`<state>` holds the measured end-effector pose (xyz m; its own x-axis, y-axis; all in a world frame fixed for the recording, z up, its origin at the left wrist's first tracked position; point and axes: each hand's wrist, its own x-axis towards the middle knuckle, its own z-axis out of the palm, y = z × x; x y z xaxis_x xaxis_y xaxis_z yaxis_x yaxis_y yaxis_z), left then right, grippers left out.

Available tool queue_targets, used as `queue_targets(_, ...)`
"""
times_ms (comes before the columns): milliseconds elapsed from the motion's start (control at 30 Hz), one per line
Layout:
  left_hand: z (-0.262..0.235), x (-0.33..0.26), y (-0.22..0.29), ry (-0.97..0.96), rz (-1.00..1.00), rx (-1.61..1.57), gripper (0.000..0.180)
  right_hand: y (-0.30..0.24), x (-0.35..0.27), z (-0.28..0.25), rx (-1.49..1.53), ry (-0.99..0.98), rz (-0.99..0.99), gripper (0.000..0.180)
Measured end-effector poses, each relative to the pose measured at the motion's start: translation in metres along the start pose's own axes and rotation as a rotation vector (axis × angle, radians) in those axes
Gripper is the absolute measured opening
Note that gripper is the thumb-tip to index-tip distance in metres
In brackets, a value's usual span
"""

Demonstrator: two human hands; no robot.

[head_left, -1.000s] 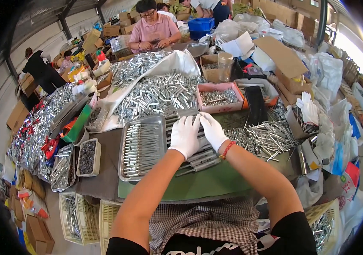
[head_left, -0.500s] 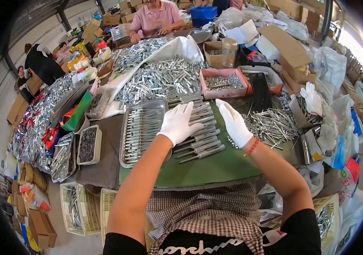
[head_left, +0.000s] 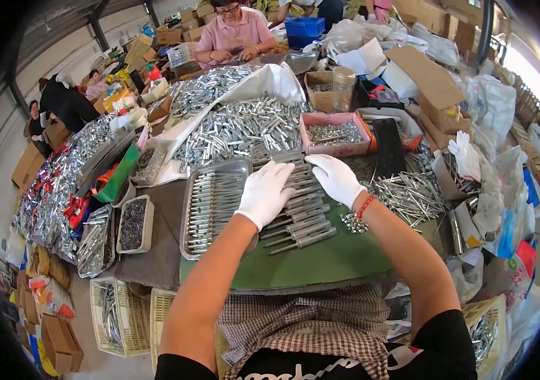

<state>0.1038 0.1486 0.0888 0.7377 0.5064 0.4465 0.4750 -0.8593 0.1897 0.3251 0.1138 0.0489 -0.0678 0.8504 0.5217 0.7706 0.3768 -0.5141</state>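
Right hand (head_left: pixel 334 179) has moved back left since half a second ago, now flat beside left hand (head_left: pixel 265 193); both gloved, open-palmed, gripping nothing. They press on the row of silver metal pins (head_left: pixel 298 212), lying parallel mid-worktop on the green mat (head_left: pixel 320 263), right of the steel tray (head_left: pixel 210 202).

Half a second ago our right hand (head_left: pixel 335 178) hovered off toward the loose pile of metal pins (head_left: pixel 409 193); now we have it back beside our left hand (head_left: pixel 265 192), both gloved palms resting on the row of metal rods (head_left: pixel 298 212) on the green mat (head_left: pixel 320 259).
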Motion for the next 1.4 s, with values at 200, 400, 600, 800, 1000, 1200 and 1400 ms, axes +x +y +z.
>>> queue_targets(200,-0.019,-0.048,0.066,-0.21,0.12,0.002,0.069,-0.01,-0.005,-0.018,0.0,0.011,-0.07,0.03)
queue_targets(400,0.005,-0.06,0.07,-0.127,0.16,0.119,0.059,-0.038,0.017,-0.007,-0.193,-0.17,-0.275,0.045)
queue_targets(600,0.009,-0.06,0.068,-0.123,0.149,0.11,0.053,-0.03,0.016,0.007,-0.216,-0.294,-0.23,0.057)
queue_targets(800,0.005,-0.057,0.065,-0.132,0.157,0.114,0.05,-0.043,0.014,0.008,-0.218,-0.252,-0.151,0.056)
queue_targets(1000,-0.001,-0.06,0.068,-0.13,0.136,0.118,0.05,-0.045,0.013,0.009,-0.25,-0.196,-0.158,0.054)
queue_targets(1200,-0.021,-0.08,0.054,0.025,-0.09,0.152,0.045,-0.043,0.011,0.009,-0.267,-0.193,-0.182,0.055)
queue_targets(1400,-0.015,-0.106,0.043,0.08,-0.254,0.321,0.04,-0.046,0.01,0.008,-0.249,-0.194,-0.182,0.054)
